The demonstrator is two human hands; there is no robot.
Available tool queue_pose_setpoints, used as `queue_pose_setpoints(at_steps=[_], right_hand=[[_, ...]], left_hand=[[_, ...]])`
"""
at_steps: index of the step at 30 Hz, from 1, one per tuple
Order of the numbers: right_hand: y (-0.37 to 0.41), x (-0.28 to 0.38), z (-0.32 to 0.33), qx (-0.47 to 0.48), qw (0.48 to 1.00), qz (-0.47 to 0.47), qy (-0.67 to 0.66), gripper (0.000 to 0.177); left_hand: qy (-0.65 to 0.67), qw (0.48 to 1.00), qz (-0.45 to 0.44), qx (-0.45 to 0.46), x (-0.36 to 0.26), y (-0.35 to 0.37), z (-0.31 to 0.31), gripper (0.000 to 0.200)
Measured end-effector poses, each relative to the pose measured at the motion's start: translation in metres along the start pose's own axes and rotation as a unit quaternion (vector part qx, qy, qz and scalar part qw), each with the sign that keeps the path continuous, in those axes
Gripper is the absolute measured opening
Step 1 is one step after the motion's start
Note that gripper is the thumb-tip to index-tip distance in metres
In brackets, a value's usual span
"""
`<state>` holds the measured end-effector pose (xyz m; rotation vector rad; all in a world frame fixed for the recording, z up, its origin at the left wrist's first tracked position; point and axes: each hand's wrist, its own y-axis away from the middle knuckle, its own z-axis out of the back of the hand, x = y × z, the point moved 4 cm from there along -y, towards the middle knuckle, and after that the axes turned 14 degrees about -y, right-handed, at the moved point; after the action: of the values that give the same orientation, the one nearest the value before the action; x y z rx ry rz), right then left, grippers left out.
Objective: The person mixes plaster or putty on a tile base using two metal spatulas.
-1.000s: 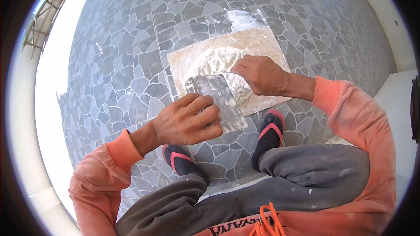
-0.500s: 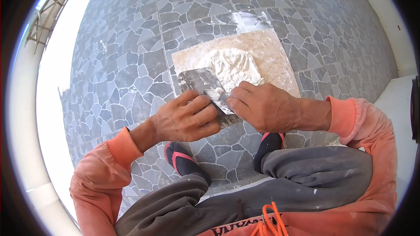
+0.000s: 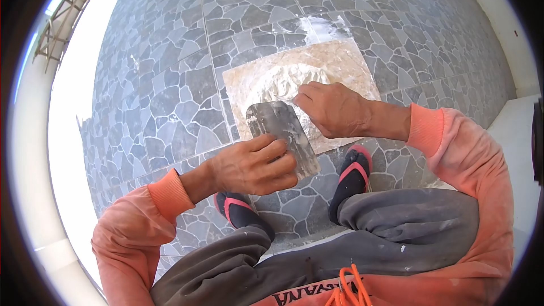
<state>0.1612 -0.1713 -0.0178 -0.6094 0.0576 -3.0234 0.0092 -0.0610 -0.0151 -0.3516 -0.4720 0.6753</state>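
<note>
My left hand (image 3: 258, 164) is closed around a flat metal plastering trowel (image 3: 279, 127), a rectangular grey blade with whitish smears, tilted over the near left part of a beige tile (image 3: 354, 59). A pile of wet white putty (image 3: 286, 79) is spread on the tile. My right hand (image 3: 334, 109) is over the right part of the putty, just beyond the blade, with its fingers pinched together. Whatever it holds is hidden under the fingers.
Grey stone-pattern floor tiles (image 3: 170, 90) lie all around. A white smear (image 3: 323, 28) marks the floor behind the beige tile. My feet in pink-strapped sandals (image 3: 354, 173) stand close to the near edge. A pale wall (image 3: 490, 11) runs along the right.
My right hand has moved up and slightly left, away from the blade and over the putty. My left hand has shifted slightly right and nearer me, and the trowel has turned more lengthwise.
</note>
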Motion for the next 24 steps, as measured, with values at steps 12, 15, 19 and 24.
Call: queue_pose_setpoints(at_steps=[12, 15, 19, 24], right_hand=[[0.014, 0.023, 0.019, -0.05, 0.998, 0.04, -0.017, 0.031], [0.008, 0.042, 0.014, -0.052, 0.995, 0.084, 0.004, 0.031], [0.001, 0.038, 0.012, -0.033, 0.997, 0.072, 0.006, 0.028], [0.002, 0.009, 0.006, -0.003, 1.0, 0.017, 0.026, 0.033]], left_hand=[[-0.017, 0.999, 0.03, 0.01, 0.009, 0.013, -0.003, 0.013], [-0.008, 1.0, 0.018, 0.016, 0.008, 0.008, 0.0, 0.013], [-0.006, 1.0, -0.016, -0.006, 0.0, 0.005, 0.0, 0.013], [0.016, 1.0, 0.003, 0.009, -0.004, 0.007, 0.0, 0.013]])
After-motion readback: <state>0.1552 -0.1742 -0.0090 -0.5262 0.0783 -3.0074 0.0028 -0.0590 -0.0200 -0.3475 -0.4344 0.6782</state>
